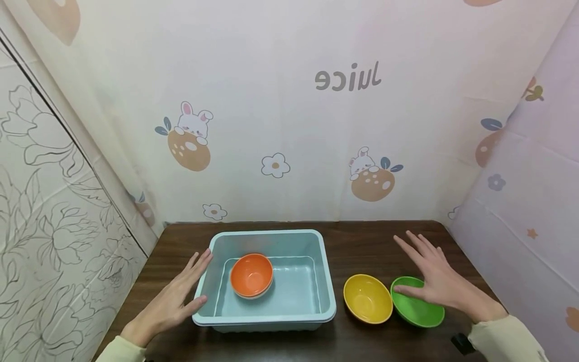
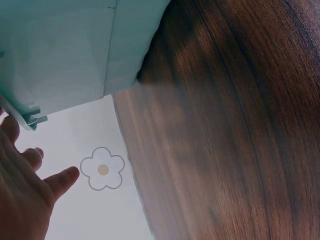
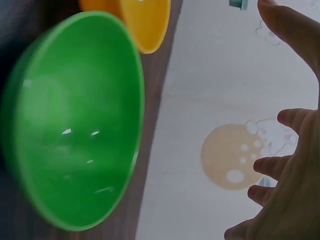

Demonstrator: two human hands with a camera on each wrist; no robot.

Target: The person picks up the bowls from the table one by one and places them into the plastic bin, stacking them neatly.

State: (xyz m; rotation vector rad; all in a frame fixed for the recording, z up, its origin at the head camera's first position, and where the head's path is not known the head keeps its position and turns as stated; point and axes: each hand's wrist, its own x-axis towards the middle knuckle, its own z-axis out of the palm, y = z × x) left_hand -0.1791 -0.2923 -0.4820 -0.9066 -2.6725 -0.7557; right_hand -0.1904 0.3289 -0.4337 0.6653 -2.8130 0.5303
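A pale blue plastic bin (image 1: pixel 264 319) stands on the table with an orange bowl (image 1: pixel 251 274) in its left half. Under the orange bowl a whitish rim shows, seemingly another bowl. My left hand (image 1: pixel 169 301) is at the bin's left side, fingers spread and holding nothing; whether it touches the rim I cannot tell. To the bin's right sit a yellow bowl (image 1: pixel 368 298) and a green bowl (image 1: pixel 418 304), side by side. Above the green bowl hovers my right hand (image 1: pixel 436 276), fingers spread, with nothing in it. The right wrist view shows the green bowl (image 3: pixel 80 120) upright and hollow.
The dark wooden table (image 1: pixel 362 246) meets a printed cloth wall (image 1: pixel 280 125) at the back. More cloth hangs at the left (image 1: pixel 54 216) and the right (image 1: pixel 534 201). A small black object (image 1: pixel 462 344) is beside the right sleeve.
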